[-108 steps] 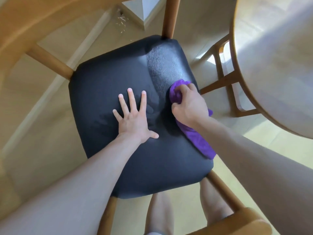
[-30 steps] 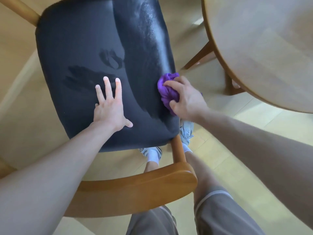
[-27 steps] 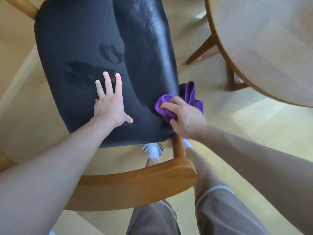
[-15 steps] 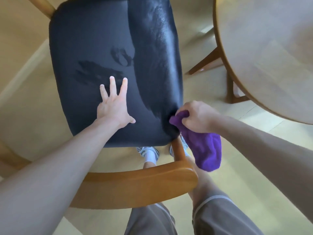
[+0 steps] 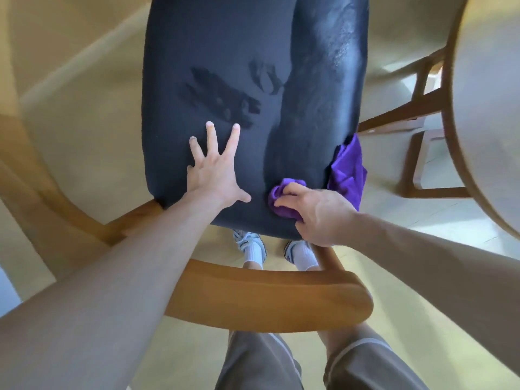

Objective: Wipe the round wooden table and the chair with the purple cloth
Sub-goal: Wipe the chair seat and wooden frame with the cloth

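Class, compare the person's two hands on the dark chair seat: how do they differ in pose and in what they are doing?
The left hand lies flat with fingers spread and straight; the right hand is curled. The left hand holds nothing and only presses the chair seat; the right hand grips the purple cloth. The left hand sits nearer the seat's middle; the right hand is at its near right corner. Both are on the seat's near part, beyond the wooden backrest.

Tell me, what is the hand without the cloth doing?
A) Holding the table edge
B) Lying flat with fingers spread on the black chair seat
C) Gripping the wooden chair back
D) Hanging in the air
B: the left hand lies flat with fingers spread on the black chair seat, while the right hand grips the purple cloth at the seat's near corner.
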Demonstrator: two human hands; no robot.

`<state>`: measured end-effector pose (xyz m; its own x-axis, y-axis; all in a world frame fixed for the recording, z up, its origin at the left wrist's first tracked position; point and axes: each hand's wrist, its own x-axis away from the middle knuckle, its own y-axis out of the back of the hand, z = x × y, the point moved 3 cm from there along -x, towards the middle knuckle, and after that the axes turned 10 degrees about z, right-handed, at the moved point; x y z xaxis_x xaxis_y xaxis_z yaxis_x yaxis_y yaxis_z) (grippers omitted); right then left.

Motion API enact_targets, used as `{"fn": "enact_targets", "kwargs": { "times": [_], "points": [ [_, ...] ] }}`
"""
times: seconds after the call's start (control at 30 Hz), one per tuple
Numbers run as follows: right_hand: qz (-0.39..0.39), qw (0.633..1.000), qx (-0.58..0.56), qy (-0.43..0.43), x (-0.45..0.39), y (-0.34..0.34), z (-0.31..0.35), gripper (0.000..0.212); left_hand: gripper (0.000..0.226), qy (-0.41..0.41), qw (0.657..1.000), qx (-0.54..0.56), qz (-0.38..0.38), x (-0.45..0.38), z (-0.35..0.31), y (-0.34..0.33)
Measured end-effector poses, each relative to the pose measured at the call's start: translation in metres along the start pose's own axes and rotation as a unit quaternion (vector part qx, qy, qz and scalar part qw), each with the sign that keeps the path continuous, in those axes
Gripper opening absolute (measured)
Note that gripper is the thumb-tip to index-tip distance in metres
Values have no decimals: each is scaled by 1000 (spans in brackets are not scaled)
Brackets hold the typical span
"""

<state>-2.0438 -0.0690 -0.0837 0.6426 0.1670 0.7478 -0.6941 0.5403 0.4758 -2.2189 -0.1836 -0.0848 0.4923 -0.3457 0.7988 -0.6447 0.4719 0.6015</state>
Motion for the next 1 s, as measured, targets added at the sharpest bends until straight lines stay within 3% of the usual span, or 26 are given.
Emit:
{"fn": "enact_targets", "kwargs": {
  "times": [0.1,0.17,0.23,0.3,0.37,0.43,0.57,0.67,0.77,0.83,0.9,0.93,1.0],
  "points": [
    [125,991,51,5,13,0,-6,34,150,-6,1000,-2,5,2,0,-6],
    [113,992,41,-25,7,24,-12,26,150,-6,1000,5,-9,1,0,-5],
    [-38,994,-90,-51,-4,62,-25,27,152,-4,1000,22,-14,-3,-1,-4],
    [-217,952,-208,-62,-16,98,-33,38,154,2,999,33,-14,-5,-2,-5],
    [-297,915,-260,-81,-31,110,-32,45,155,-1,999,34,-15,-6,-1,-7],
    [-264,928,-249,-86,-40,94,-18,45,154,-7,999,34,-15,-7,0,-8],
    [-62,994,-90,-8,-14,21,0,36,152,-12,1000,25,-12,-8,1,-9],
    [64,997,27,-18,12,-6,-10,26,153,-17,1000,20,-10,-10,0,-8],
    [114,990,80,-37,8,4,-12,26,154,-16,1000,18,-3,-10,-2,-8],
    [56,995,22,-73,0,25,-9,24,153,-16,1000,18,6,-9,-3,-8],
    [-81,991,-50,-97,-7,49,-8,27,148,-20,999,24,23,-7,0,-7],
    [-138,983,-79,-97,-10,58,-8,34,142,-22,999,26,29,-4,3,-5],
    [-162,975,-109,-107,-16,64,-5,54,118,-29,999,16,37,3,7,1]
  ]
}}
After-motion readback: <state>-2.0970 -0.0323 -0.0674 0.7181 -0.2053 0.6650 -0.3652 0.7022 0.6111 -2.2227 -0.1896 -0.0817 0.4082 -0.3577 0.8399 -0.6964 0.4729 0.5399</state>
